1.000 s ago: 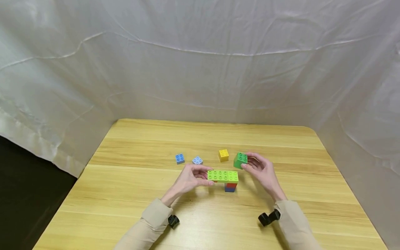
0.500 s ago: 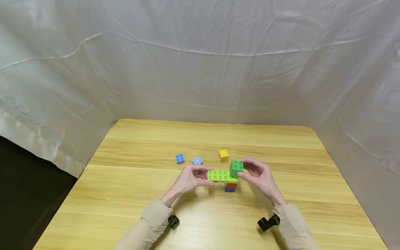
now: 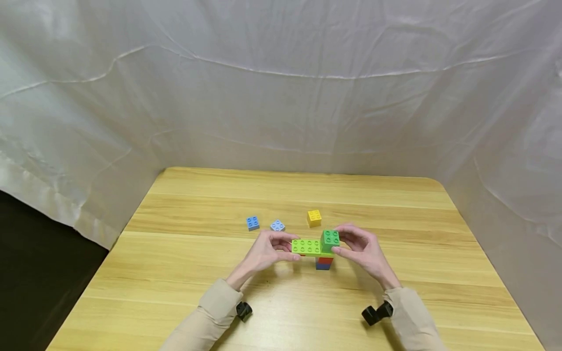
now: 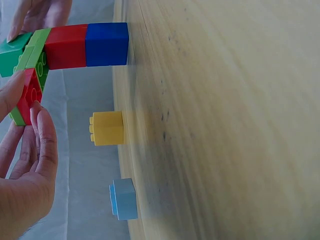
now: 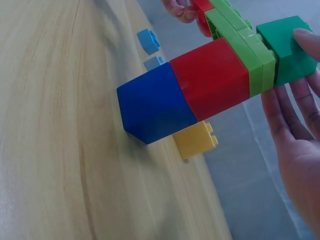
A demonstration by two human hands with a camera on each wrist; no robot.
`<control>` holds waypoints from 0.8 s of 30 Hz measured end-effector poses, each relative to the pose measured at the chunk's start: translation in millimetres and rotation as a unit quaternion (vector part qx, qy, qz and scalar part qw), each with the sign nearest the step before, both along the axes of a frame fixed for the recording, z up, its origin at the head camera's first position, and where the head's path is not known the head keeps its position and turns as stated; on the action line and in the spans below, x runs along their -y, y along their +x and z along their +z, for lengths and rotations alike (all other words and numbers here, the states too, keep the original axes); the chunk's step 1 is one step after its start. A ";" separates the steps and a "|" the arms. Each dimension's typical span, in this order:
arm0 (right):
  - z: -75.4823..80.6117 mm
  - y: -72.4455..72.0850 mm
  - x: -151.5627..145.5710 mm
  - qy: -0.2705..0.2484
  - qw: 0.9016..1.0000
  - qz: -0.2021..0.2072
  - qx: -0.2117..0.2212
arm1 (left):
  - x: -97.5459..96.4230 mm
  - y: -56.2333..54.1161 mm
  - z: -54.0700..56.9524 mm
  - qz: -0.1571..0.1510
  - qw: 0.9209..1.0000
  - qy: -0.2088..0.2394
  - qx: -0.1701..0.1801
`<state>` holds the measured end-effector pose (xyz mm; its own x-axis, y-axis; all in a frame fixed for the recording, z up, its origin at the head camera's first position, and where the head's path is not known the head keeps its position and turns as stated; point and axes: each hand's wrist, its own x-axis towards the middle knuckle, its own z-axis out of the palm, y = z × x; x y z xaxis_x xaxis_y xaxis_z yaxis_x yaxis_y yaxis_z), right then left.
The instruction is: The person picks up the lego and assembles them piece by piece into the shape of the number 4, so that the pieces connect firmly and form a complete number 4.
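A stack of toy building bricks stands on the table: a blue brick (image 5: 156, 107) at the bottom, a red brick (image 5: 215, 77) above it, then lime-green bricks (image 3: 306, 246) reaching out leftward like a beam. Under the beam's free left end is another red brick (image 4: 30, 95). My left hand (image 3: 269, 251) pinches that end between thumb and fingers. My right hand (image 3: 365, 249) grips a green brick (image 3: 330, 241) on top of the beam's right end. In the right wrist view, lime studs show at the seam below the green brick; whether it is fully seated I cannot tell.
Behind the stack a yellow brick (image 3: 314, 218) stands on the wooden table (image 3: 197, 204). Farther left lie a light blue brick (image 3: 277, 225) and a blue brick with studs up (image 3: 252, 223). A pale cloth (image 3: 290, 97) hangs behind the table and at its sides.
My right hand has moved left and down, bringing the green brick from behind and right of the stack onto the beam's right end. My left hand keeps its hold in place.
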<state>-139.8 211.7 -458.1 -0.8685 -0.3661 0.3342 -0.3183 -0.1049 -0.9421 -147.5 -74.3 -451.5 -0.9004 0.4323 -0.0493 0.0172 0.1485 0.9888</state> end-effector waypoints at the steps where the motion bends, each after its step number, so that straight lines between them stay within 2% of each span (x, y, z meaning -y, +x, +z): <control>1: -0.3 0.1 -0.3 0.002 1.000 0.002 0.000 | -0.1 0.0 0.0 0.000 1.000 0.000 0.000; 13: -1.1 1.3 -1.3 0.022 1.000 0.008 0.004 | 0.1 0.1 -0.6 0.003 1.000 0.000 0.000; 19: -2.4 0.9 1.6 0.026 0.999 0.011 -0.015 | -0.2 -0.1 -0.6 0.005 1.000 0.000 0.003; 24: -3.0 1.0 4.0 0.051 0.998 -0.014 -0.039 | -0.2 -0.4 -0.3 0.004 1.000 0.002 0.003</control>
